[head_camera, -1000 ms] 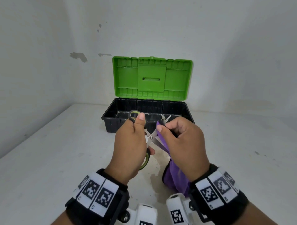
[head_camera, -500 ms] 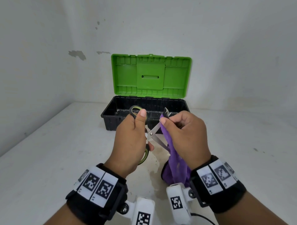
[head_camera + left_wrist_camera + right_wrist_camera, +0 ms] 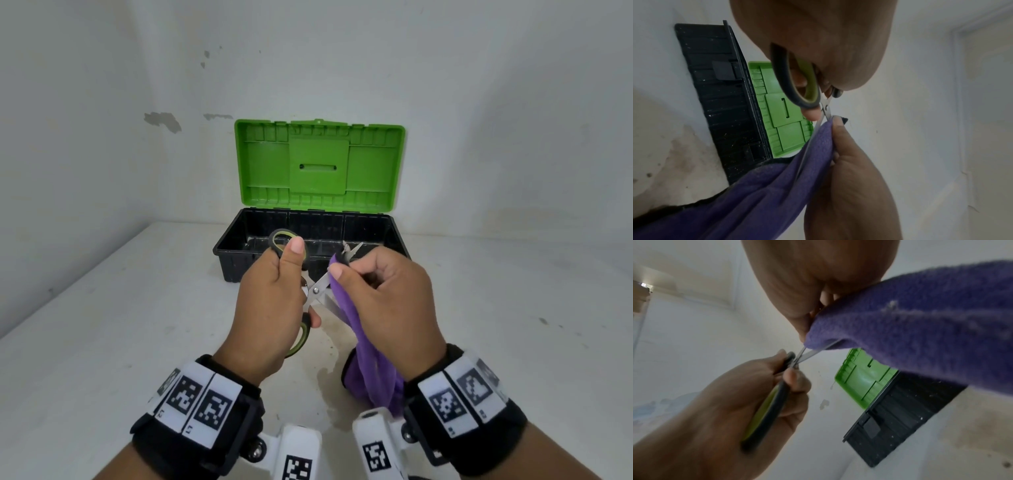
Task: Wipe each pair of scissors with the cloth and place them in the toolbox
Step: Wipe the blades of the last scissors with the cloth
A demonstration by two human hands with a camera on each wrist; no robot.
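Note:
My left hand (image 3: 274,301) grips the black-and-green handles of a pair of scissors (image 3: 317,289), held up in front of the toolbox with its blades spread apart. My right hand (image 3: 380,294) pinches a purple cloth (image 3: 363,346) around the upper blade near its tip. The rest of the cloth hangs down to the table. In the left wrist view the scissors' handle loop (image 3: 797,84) sits in my fingers and the purple cloth (image 3: 760,191) wraps the blade. The right wrist view shows the purple cloth (image 3: 920,324) folded over the blade (image 3: 809,352).
The toolbox (image 3: 239,253) stands open at the back of the white table, black base and green lid (image 3: 318,164) upright against the wall. The white table (image 3: 102,325) has a stain below my hands. Walls close in at the left and back.
The cloth in my right hand has slid a little along the upper blade towards its tip. The left hand keeps the same grip on the handles.

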